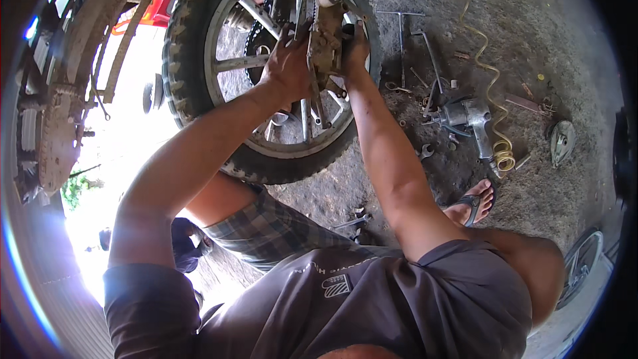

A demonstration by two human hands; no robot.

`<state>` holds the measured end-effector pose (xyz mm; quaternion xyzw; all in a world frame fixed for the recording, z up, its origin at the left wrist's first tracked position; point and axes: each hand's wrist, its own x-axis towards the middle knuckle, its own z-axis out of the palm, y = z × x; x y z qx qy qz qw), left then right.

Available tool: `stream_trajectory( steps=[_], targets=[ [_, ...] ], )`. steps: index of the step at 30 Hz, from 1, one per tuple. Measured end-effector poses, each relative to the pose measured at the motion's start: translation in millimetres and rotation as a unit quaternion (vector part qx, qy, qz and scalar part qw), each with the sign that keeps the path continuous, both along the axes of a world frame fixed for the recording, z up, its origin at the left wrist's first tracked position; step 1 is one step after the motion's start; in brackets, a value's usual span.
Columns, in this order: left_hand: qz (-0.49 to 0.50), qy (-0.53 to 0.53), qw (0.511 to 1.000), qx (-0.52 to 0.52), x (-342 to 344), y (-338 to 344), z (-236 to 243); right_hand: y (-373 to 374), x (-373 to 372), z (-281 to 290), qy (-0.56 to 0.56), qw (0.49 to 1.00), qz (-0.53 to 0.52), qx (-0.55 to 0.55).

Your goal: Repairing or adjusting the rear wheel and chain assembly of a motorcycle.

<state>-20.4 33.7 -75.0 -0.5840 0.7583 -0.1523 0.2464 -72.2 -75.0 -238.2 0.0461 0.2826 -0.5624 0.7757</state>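
Observation:
A spoked motorcycle wheel (214,66) with a knobbly tyre fills the upper middle. In front of its hub stands a muddy metal arm (325,43), part of the motorcycle. My left hand (289,66) is at the arm's left side, over the spokes, fingers stretched upward and apart; their tips are partly hidden. On the other side my right hand (357,50) is closed against the arm's edge, by a small dark part (347,28). Its fingers are mostly hidden, so what they grip does not show. A chain and sprocket (251,46) show behind the spokes.
Right of the wheel, an impact wrench (465,116) lies on the ground, with a coiled yellow air hose (495,76). Around it lie a T-handle wrench (401,43), a spanner (426,151) and small hardware. My sandalled foot (475,203) is nearby. More muddy motorcycle parts (70,106) stand left.

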Motion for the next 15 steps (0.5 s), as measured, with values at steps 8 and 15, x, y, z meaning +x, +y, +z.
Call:
stream_trajectory(
  steps=[8,15],
  targets=[
    [0.031,0.210,0.972,0.103,3.5,-3.3,41.3,27.4,-1.3,-40.0,0.345,0.888,0.025,-0.304],
    [0.037,0.109,0.991,-0.070,-10.6,1.3,7.8,22.3,-47.7,-28.9,0.382,0.739,-0.005,-0.555]
  ],
)
